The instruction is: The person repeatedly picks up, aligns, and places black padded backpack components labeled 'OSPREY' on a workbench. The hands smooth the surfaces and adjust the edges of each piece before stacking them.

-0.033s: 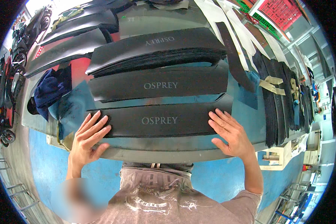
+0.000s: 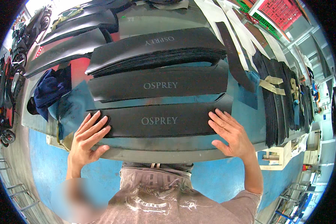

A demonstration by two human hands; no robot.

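Observation:
A long black panel with pale lettering lies flat near the table's front edge. The fingers of my left hand rest stretched out on its left end. At the right end, my right hand lies with fingers extended over the panel's edge and the thumb apart. Neither hand grips anything. Just behind lies a second black lettered panel. Farther back, a thick stack of similar black panels has its top lettering upside down to me.
Dark blue cloth is bunched on the left of the table. More black sheets are stacked at the back left. Black strip bundles hang over the right side. A wooden stool stands below them.

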